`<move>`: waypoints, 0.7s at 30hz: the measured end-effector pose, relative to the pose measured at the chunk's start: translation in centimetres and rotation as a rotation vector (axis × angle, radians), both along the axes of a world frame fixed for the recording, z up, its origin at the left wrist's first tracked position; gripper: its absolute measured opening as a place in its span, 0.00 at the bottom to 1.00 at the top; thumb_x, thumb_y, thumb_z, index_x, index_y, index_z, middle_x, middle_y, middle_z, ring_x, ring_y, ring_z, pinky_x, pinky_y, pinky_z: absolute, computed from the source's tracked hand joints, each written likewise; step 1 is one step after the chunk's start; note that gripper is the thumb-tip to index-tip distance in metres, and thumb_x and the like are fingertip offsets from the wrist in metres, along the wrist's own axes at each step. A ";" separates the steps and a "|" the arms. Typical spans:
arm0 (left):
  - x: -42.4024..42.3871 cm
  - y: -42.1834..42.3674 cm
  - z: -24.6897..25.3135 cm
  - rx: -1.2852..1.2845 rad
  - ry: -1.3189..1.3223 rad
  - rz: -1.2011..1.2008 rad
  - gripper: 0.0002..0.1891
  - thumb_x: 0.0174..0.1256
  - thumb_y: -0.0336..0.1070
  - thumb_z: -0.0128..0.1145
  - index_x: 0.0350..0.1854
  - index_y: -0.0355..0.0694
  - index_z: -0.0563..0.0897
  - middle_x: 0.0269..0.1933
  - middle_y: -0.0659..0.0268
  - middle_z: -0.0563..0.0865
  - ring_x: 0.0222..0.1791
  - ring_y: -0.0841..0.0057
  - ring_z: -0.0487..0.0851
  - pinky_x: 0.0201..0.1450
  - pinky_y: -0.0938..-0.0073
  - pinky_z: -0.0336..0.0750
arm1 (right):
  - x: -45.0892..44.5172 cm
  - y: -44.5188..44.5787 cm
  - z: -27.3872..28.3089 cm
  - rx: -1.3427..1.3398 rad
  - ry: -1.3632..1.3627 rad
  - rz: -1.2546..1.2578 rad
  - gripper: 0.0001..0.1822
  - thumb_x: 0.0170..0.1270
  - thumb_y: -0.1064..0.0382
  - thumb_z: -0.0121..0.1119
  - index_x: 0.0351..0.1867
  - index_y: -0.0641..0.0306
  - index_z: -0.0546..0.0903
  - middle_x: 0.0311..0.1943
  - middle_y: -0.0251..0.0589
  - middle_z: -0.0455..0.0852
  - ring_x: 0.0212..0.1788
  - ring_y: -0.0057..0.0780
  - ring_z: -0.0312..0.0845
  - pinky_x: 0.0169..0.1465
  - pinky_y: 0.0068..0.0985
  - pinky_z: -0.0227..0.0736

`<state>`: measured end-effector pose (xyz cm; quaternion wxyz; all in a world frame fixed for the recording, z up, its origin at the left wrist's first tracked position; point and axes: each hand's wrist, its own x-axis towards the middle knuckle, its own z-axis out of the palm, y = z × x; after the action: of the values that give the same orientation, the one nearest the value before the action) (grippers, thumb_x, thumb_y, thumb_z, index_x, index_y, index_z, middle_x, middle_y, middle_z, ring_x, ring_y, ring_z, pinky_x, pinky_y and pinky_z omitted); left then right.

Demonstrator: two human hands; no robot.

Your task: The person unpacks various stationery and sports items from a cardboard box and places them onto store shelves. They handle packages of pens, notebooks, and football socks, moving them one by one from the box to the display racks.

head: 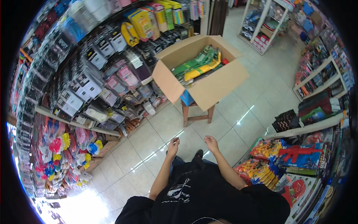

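Note:
My left hand (173,146) hangs in front of my body with loosely curled fingers and holds nothing. Level with it on the other side is my right hand (211,144), also bare, its fingers bent inward. Ahead of both hands, out of their touch, an open cardboard box (221,86) rests on a small wooden stool (198,118). Its flaps are spread. Inside lie green plastic-wrapped packs (195,62) and a yellow pack (202,70), with a bit of red at the far side. Something blue (186,98) shows at the box's near corner.
Hanging goods in clear packs (89,84) line the left shelves, with yellow scissors (130,34) higher up. Colourful bagged items (61,145) hang low left. Toy packs (302,154) fill the right shelf. A white-framed rack (263,28) stands beyond the tiled floor (134,156).

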<state>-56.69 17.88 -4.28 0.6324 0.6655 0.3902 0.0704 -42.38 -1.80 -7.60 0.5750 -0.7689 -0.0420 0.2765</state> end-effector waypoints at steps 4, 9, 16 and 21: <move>3.7 -2.4 2.5 0.005 -0.007 -0.096 0.18 0.64 0.40 0.51 0.50 0.31 0.74 0.44 0.57 0.81 0.44 0.72 0.79 0.47 0.75 0.71 | 0.8 -3.0 0.5 -0.013 0.036 -0.088 0.16 0.60 0.57 0.55 0.44 0.67 0.77 0.33 0.42 0.83 0.34 0.25 0.79 0.40 0.21 0.72; 7.0 -4.1 4.2 -0.029 -0.014 -0.253 0.18 0.64 0.40 0.51 0.51 0.33 0.73 0.41 0.59 0.80 0.36 0.77 0.79 0.37 0.80 0.72 | 1.3 -5.1 0.8 -0.067 0.089 -0.157 0.17 0.62 0.59 0.52 0.47 0.69 0.75 0.38 0.43 0.83 0.37 0.27 0.78 0.43 0.21 0.71; 11.5 -4.6 4.5 0.048 -0.096 -0.441 0.16 0.64 0.37 0.52 0.50 0.33 0.73 0.42 0.59 0.80 0.39 0.75 0.80 0.43 0.76 0.74 | 2.9 -6.2 0.6 -0.069 0.098 -0.262 0.18 0.63 0.58 0.52 0.48 0.69 0.75 0.38 0.44 0.83 0.38 0.28 0.79 0.44 0.21 0.71; 15.0 -4.0 4.1 -0.008 -0.092 -0.520 0.17 0.64 0.38 0.52 0.49 0.32 0.73 0.43 0.58 0.80 0.41 0.72 0.80 0.45 0.75 0.74 | 5.5 -5.4 0.9 -0.089 0.097 -0.310 0.18 0.63 0.57 0.52 0.47 0.70 0.75 0.39 0.44 0.83 0.38 0.28 0.79 0.43 0.22 0.71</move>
<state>-41.73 13.90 -0.15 0.6489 0.7370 0.1771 -0.0659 -36.90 -7.16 -6.69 0.5775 -0.7766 0.1173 0.2227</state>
